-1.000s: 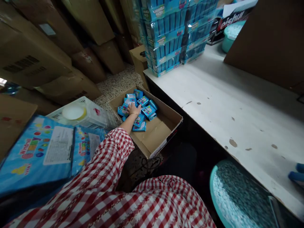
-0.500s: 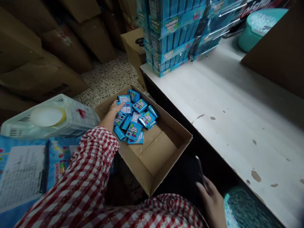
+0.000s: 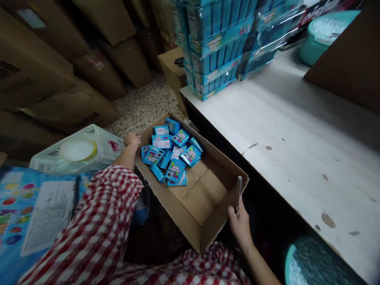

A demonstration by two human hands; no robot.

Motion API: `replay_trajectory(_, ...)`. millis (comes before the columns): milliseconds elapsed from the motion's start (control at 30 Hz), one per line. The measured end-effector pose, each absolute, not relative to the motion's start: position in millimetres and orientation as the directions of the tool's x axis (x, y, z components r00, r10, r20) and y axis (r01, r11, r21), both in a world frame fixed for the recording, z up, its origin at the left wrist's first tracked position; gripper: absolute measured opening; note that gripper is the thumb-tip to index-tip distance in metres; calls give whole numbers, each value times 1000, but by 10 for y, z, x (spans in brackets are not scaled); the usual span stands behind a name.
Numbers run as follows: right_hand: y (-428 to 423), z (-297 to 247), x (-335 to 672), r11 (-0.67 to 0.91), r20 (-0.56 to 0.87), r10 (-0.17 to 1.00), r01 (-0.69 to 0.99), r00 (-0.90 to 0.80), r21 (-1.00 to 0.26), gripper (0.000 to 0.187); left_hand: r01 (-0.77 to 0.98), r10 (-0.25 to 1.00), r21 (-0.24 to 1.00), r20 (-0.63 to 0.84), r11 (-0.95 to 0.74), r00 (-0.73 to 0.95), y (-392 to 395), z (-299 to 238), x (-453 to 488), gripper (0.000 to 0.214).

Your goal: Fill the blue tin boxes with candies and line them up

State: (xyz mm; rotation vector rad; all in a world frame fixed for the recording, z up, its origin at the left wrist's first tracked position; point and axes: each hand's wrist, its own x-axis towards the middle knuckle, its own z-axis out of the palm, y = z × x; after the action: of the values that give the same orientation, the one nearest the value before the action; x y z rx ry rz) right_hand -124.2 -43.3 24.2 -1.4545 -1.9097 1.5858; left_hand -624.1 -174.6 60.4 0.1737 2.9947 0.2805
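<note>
A shallow cardboard box [image 3: 204, 198] lies tilted in front of me. Several blue candy packets [image 3: 176, 170] are heaped in its far left half, and bare cardboard shows in the near right half. My left hand [image 3: 132, 138] is closed over the box's left rim, with the fingertips partly hidden. At the opposite end, my right hand [image 3: 240, 223] is closed around a slim metal utensil [image 3: 239, 188], pointing up. That hand is against the box's right wall; whether it also grips the wall is hard to see.
A white table [image 3: 297, 158] runs along the right, bearing stacked, wrapped candy displays [image 3: 213, 47] and a turquoise tub [image 3: 311, 51]. Another turquoise tub [image 3: 289, 261] sits low right. On the left are a translucent crate [image 3: 101, 138], a blue printed bag [image 3: 18, 221] and big cartons [image 3: 86, 103].
My left hand has let go of a candy packet and moved to the box's left rim. My right hand has risen with the utensil to the box's right end.
</note>
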Motion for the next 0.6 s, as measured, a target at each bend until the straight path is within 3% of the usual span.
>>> replay_trajectory(133, -424, 186, -1172, -168, -368, 809, 419, -459, -892, 63, 112, 108, 130, 35, 985, -994, -1919, 991, -6056, 29)
replay_trajectory(433, -420, -66, -822, -348, -483, 791, 373, -376, -860, 54, 409, 348, 49, 439, 911, -828, -2326, 2246, -5074, 32)
replay_trajectory(500, -424, -71, -817, -316, -452, 802, 363, -392, -876, 55, 425, 355, 51, 466, 904, -811, -2370, 2305, -5001, 32)
replay_trajectory(600, -424, -15, -840, -229, -381, 805, 355, -455, -906, 57, 401, 348, 79, 365, 913, -863, -2385, 2131, -5128, 31)
